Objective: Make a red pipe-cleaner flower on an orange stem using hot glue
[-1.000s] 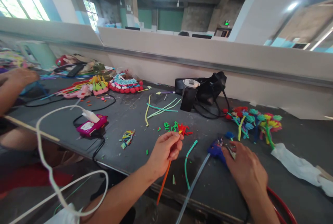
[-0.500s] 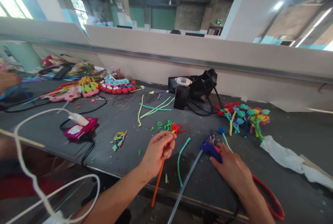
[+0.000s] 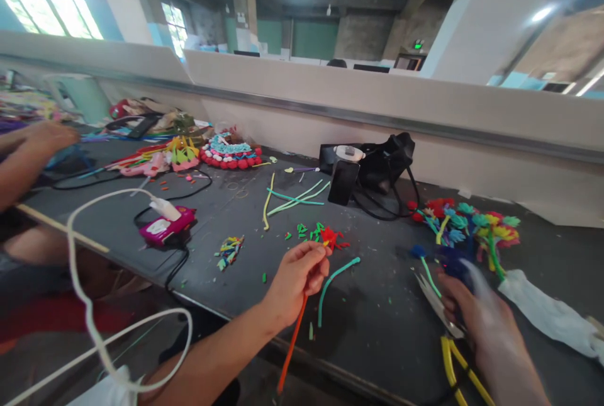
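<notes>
My left hand [image 3: 301, 280] is closed in a pinch on a red flower [image 3: 333, 238] with a yellow centre and an orange pipe cleaner stem [image 3: 293, 346], which hangs below the fist. My right hand [image 3: 476, 318], smeared by motion, grips a dark blue glue gun [image 3: 452, 261]; a pale glue stick [image 3: 479, 283] blurs across the hand. Scissors [image 3: 436, 302] with yellow handles [image 3: 450, 368] lie beneath and left of that hand. Near them is a blue flower [image 3: 418, 252] on a green stem. A teal pipe cleaner [image 3: 333, 286] lies between my hands.
Green clippings [image 3: 309, 231] and mixed clippings [image 3: 230, 251] lie on the dark table. Finished flowers [image 3: 465, 223] and a white wrapped bundle [image 3: 542, 311] are at right. A phone [image 3: 343, 182] leans by a black bag [image 3: 391, 163]. Left are a purple power strip [image 3: 168, 228] and another person's hand [image 3: 51, 138].
My right hand has moved right with the glue gun, uncovering the scissors. The view has shifted left. My left hand still pinches the red flower. Another person's hand shows more at left.
</notes>
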The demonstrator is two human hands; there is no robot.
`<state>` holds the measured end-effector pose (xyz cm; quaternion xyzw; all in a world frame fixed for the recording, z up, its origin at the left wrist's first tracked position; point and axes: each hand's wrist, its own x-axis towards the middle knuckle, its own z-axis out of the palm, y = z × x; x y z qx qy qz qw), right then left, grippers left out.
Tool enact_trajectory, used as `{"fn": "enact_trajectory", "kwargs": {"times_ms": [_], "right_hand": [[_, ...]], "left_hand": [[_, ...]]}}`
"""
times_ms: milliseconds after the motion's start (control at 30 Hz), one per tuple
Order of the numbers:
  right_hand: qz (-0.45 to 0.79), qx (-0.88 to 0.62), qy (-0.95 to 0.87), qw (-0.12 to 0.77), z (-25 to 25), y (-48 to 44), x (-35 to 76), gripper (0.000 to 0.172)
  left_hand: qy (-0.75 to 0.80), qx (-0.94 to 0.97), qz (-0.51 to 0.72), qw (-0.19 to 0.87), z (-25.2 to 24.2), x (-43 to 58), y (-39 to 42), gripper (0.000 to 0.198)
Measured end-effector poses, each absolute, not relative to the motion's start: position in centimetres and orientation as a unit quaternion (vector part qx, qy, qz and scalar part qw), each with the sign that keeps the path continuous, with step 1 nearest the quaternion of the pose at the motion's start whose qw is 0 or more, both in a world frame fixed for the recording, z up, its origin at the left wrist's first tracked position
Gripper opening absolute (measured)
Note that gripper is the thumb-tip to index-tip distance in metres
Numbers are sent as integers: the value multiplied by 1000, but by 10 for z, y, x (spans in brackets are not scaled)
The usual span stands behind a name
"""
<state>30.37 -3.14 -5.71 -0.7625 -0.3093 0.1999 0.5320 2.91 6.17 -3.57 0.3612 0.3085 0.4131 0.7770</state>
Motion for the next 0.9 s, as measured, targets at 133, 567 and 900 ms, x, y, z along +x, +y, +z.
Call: {"fn": "enact_trajectory", "kwargs": {"times_ms": [133, 567, 900], "right_hand": [[373, -623, -211, 654, -38, -36, 275, 39], [357, -642, -405, 545, -57, -41, 198, 48], [307, -651, -448, 531, -48, -37, 186, 49]], "left_hand": [[310, 359, 412, 778, -34, 29, 60, 19], [305, 365, 399, 784, -37, 30, 59, 18], [299, 361, 397, 789, -35, 31, 58, 16]]}}
